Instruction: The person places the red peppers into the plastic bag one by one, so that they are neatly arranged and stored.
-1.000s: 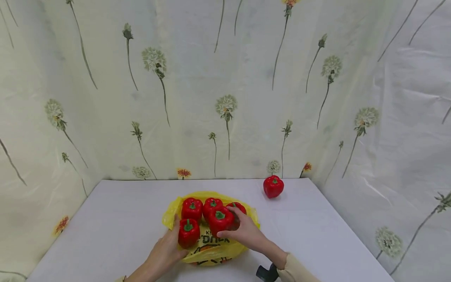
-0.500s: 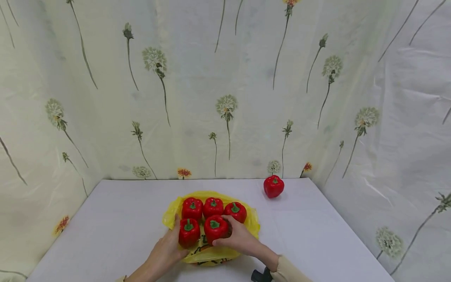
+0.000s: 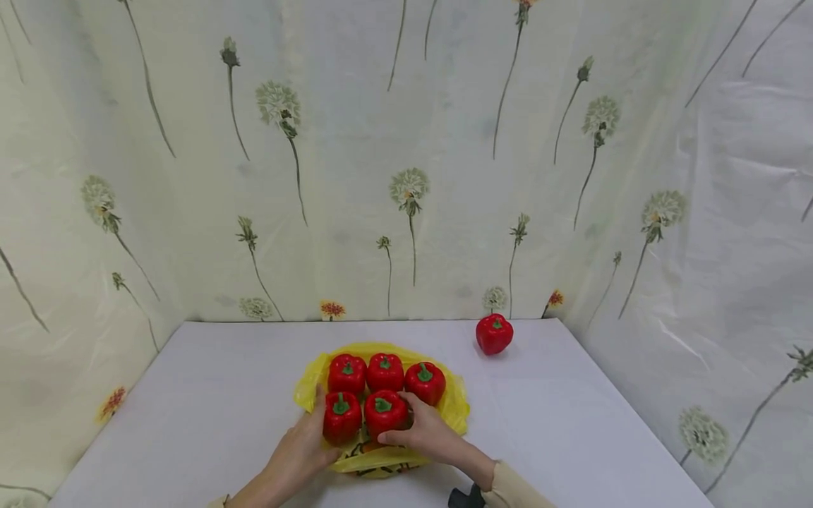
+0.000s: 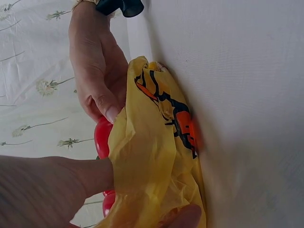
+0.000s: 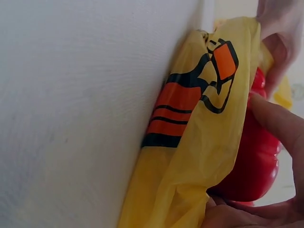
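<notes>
A yellow plastic bag (image 3: 459, 413) lies spread on the white table, its mouth facing up, with several red bell peppers in it. My right hand (image 3: 427, 429) grips the front right bell pepper (image 3: 384, 415) by its side, thumb in front. In the right wrist view that bell pepper (image 5: 254, 164) sits behind the bag's printed wall. On the left, my left hand (image 3: 300, 443) holds the bag's edge beside the front left bell pepper (image 3: 341, 418). The left wrist view shows the bag wall (image 4: 142, 161) between its thumb and fingers. Other bell peppers, like this one (image 3: 425, 382), form the back row.
One more red bell pepper (image 3: 494, 334) stands apart near the table's back right. A flower-print curtain (image 3: 343, 176) rises behind the table (image 3: 222, 381) and along both sides. A dark device (image 3: 466, 497) is at the right wrist.
My right hand has moved left and lowered its bell pepper into the bag, right of the front left one. The right rear bell pepper has come into full view. My left hand stays put.
</notes>
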`<state>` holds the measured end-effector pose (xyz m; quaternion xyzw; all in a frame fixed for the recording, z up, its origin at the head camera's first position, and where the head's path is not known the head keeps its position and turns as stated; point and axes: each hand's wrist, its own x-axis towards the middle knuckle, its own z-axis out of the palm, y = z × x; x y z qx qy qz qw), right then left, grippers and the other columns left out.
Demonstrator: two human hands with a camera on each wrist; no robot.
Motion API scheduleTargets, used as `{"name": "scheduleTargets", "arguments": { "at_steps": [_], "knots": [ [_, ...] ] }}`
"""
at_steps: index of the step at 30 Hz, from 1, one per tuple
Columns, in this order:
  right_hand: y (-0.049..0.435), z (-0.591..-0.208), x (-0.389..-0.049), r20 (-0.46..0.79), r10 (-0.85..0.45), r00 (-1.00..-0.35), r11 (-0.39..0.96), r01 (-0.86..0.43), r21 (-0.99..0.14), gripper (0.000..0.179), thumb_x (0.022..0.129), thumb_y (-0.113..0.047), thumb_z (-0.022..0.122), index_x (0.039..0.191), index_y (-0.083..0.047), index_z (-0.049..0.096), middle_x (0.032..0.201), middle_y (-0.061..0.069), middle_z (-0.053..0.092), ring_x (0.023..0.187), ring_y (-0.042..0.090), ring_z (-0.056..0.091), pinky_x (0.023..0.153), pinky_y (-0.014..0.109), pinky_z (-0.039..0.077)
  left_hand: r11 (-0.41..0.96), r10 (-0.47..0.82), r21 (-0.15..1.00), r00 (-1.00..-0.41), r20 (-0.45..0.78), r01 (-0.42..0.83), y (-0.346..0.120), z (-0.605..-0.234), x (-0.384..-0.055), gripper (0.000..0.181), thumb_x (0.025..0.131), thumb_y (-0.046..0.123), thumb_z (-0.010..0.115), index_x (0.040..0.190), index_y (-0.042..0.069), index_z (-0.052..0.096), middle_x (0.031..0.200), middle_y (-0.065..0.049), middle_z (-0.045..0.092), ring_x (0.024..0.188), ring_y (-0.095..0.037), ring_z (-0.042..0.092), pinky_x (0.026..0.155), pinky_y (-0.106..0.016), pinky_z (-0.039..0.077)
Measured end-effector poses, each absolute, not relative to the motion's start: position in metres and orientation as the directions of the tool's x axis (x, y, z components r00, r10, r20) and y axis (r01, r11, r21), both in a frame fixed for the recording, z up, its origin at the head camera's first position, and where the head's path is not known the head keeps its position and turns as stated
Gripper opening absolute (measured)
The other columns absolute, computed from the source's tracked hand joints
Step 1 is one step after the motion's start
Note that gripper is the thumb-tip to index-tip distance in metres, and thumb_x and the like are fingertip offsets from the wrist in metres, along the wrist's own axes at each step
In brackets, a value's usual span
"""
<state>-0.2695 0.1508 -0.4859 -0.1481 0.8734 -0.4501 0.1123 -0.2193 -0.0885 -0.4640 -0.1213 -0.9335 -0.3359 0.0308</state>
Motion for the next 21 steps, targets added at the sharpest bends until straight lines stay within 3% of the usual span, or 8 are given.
{"name": "scheduleTargets", "arguments": {
  "at_steps": [12, 21],
  "knots": [
    [0.1538, -0.4852, -0.2700, -0.063, -0.398, -0.915, 0.575, -0.195, -0.794, 0.072, 0.074, -0.049, 0.079, 0.131, -0.012, 0.056, 0.123, -0.001, 0.063, 0.113, 0.020, 0.058, 0.096, 0.050, 0.050, 0.755, 0.207, 0.604, -0.967, 0.148, 0.253, -0.0883, -0.4650, -0.2193, 0.109, 0.069, 0.009, 0.085, 0.149, -0.011, 0.013, 0.140, -0.028, 0.048, 0.113, -0.041, 0.059, 0.083, -0.052, 0.054],
    [0.1534, -0.4868, -0.2716, -0.043, -0.401, -0.915, 0.523, -0.190, -0.831, 0.071, 0.079, -0.041, 0.078, 0.136, -0.009, 0.051, 0.129, 0.003, 0.062, 0.115, 0.021, 0.058, 0.097, 0.046, 0.050, 0.769, 0.191, 0.586, -0.967, 0.168, 0.254, -0.0887, -0.4649, -0.2170, 0.108, 0.069, 0.010, 0.085, 0.148, -0.012, 0.014, 0.137, -0.029, 0.051, 0.108, -0.042, 0.061, 0.082, -0.052, 0.054]
  ]
}}
